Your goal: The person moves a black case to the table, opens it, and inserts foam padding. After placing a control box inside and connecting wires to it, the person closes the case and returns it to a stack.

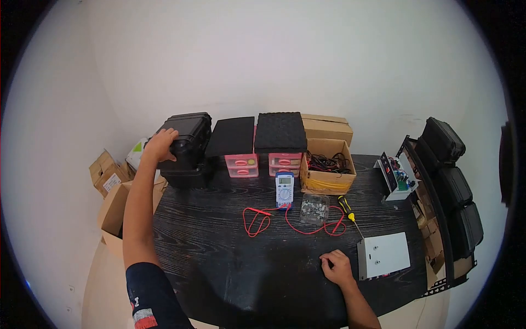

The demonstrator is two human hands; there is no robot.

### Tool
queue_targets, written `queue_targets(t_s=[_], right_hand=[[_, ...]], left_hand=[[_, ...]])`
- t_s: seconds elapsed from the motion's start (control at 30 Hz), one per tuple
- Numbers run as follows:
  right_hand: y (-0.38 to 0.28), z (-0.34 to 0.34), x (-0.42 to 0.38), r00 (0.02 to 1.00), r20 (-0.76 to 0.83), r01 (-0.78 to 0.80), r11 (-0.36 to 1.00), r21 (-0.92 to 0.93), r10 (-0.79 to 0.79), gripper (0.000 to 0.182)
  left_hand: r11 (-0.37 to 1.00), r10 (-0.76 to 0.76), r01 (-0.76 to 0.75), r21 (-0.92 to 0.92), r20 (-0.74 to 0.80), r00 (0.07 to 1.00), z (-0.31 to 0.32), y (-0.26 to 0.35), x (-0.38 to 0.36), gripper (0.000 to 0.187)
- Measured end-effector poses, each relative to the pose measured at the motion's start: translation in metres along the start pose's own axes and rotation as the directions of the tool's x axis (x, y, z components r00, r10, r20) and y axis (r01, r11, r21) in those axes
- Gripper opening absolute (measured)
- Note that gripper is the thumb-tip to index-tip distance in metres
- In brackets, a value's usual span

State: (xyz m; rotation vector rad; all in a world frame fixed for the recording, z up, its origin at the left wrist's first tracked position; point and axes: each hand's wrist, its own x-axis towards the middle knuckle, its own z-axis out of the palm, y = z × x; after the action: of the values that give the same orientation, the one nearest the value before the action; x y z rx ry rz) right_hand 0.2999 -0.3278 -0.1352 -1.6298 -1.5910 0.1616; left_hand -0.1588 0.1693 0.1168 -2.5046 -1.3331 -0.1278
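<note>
My left hand [161, 145] reaches out to the far left and grips the front left part of a black hard case [192, 129], fingers over its lid and thumb lower down. That case sits on another black case [189, 176]. My right hand [337, 266] rests on the dark table [235, 274], fingers loosely bent and thumb apart, holding nothing. Just right of it lies a white metal box [386, 255]. A yellow and black screwdriver [347, 208] points its tip toward this box. A blue-framed multimeter [284, 191] with red test leads [257, 222] lies mid-table.
Pink drawer units [241, 165] under black foam sheets [232, 136] stand at the back. Beside them is a cardboard box [328, 183] of cables. A clear tray [314, 209] holds small metal parts. An opened circuit-board device [399, 178] and a rack [438, 219] with black cases are right.
</note>
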Motion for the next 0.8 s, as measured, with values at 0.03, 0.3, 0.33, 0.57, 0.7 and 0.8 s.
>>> queue_targets(t_s=[0.03,0.3,0.33,0.57,0.7,0.8], right_hand=[[-0.002,-0.001,0.001,1.000,0.004,-0.009,1.000,0.001,0.009,0.008],[0.001,0.000,0.000,1.000,-0.009,0.019,0.999,0.031,-0.018,0.009],[0.002,0.000,0.001,1.000,-0.013,0.018,0.999,0.037,-0.017,0.009],[0.001,-0.002,0.001,1.000,-0.002,0.010,0.999,0.043,-0.010,0.009],[0.000,-0.003,0.001,1.000,-0.010,-0.001,0.998,0.058,0.001,0.008],[0.001,-0.003,0.000,1.000,-0.019,0.005,0.997,0.076,-0.004,0.006]], left_hand=[[1.000,0.008,-0.008,-0.006,0.006,1.000,-0.003,0.006,-0.003,0.084],[0.917,-0.390,0.210,-0.340,-0.648,0.654,0.054,0.044,-0.062,0.096],[0.851,-0.524,0.242,-0.467,-0.723,0.449,0.082,0.046,-0.054,0.105],[-0.777,-0.540,-0.069,-0.625,0.607,0.583,0.088,0.064,-0.031,0.174],[-0.824,-0.423,-0.021,-0.566,0.591,0.687,0.084,0.065,-0.024,0.168],[-0.842,-0.429,-0.042,-0.538,0.620,0.657,0.099,0.058,-0.015,0.162]])
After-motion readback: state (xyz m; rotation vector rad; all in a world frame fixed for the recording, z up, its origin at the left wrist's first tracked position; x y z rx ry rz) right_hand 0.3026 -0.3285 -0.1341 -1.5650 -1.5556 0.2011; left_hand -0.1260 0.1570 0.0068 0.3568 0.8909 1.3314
